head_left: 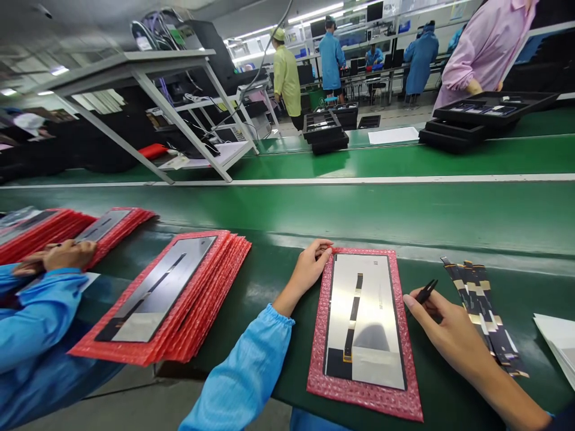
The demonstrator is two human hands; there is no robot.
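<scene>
In front of me a display panel (pixel 375 299) with a silvery back lies on a pink bubble-wrap sheet (pixel 363 405). A dark flex cable (pixel 354 317) runs lengthwise along the panel's back. At the sheet's upper left corner, my left hand (pixel 311 269) has its curled fingers pinched on the bubble wrap. My right hand (pixel 444 326) holds black tweezers (pixel 426 291) just off the panel's right edge, tips pointing up and away. To the right of that hand lies a loose pile of flex cables (pixel 483 311), partly hidden behind my forearm.
A stack of panels in red bubble wrap (pixel 202 299) stands to my left. Beyond it, a co-worker's hands (pixel 67 254) are beside more red stacks (pixel 112 230). White sheets (pixel 559 344) lie at far right. Black trays (pixel 458 129) sit across the green belt (pixel 381 209), near a person in pink.
</scene>
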